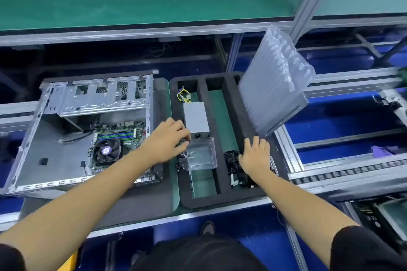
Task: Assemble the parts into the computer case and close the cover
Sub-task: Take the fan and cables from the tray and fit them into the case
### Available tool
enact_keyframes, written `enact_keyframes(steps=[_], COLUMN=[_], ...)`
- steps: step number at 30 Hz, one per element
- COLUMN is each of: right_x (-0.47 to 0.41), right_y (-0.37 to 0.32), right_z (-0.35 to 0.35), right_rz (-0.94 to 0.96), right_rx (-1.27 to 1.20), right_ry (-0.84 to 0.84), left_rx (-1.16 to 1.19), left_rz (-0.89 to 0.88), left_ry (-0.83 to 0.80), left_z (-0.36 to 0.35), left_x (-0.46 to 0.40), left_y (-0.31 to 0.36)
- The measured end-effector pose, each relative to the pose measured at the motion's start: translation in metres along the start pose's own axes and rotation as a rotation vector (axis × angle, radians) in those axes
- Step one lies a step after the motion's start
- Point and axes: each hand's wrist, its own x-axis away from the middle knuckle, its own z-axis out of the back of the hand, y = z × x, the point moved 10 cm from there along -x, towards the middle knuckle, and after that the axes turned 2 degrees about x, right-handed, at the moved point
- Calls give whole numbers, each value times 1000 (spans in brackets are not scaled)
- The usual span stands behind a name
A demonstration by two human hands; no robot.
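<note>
Clearly, a small circuit board (183,148) at the near left corner of a clear plastic tray (201,153) is being pinched by the left hand (169,138), in the foam tray (229,116) at three o'clock from the open computer case (66,134). The right hand (253,154) is laid flat, fingers spread, on the foam over a black part (232,160). If lifted carelessly, the board could be snagged on the plastic tray and dropped; the leaning cover (275,86) at one o'clock could be toppled.

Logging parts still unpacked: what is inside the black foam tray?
The foam tray holds a grey power supply with yellow wires, a clear plastic pack and a black part. The hands cover some contents.
</note>
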Motion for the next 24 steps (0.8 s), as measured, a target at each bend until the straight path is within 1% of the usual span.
enact_keyframes(steps=[2, 3, 4, 6, 8, 11, 14, 16, 17, 19, 21, 23, 24], right_x=[-2, -4, -6, -10, -13, -21, -25, -27, -28, -28, -27, -27, -26], right_y=[32, 44, 55, 65, 68, 70, 69, 69, 68, 60, 48, 33, 23], right_z=[-2, -9, -15, -33, -41, -37, -26, -13, -4, 18, 47, 82, 103], right_rz=[-134, -162, -167, -141, -68, 8, 35, 43, 51, 89, 144, 201, 231], right_rx=[-46, -34, -19, 3, 40, 57, 37, 47, 62, 113, 168, 224, 241], right_ry=[-35, -65, -100, -256, -331, -303, -303, -296, -300, -305, -302, -292, -276], left_rx=[4, -3, -9, 3, 12, 10, -20, 34, 122, 417, 834, 1333, 1573], left_rz=[13, 16, 25, 26, 25, 2, -54, -62, -33, 122, 392, 727, 860], left_ry=[5, 8, -10, -37, -57, -98, -138, -179, -200, -255, -300, -319, -324], left_z=[-2, -5, -8, -16, -23, -34, -47, -59, -64, -74, -87, -107, -115], left_x=[-6, -9, -12, -20, -27, -39, -51, -58, -61, -67, -68, -61, -55], left_y=[5, 7, 12, 18, 25, 39, 58, 71, 77, 83, 88, 97, 106])
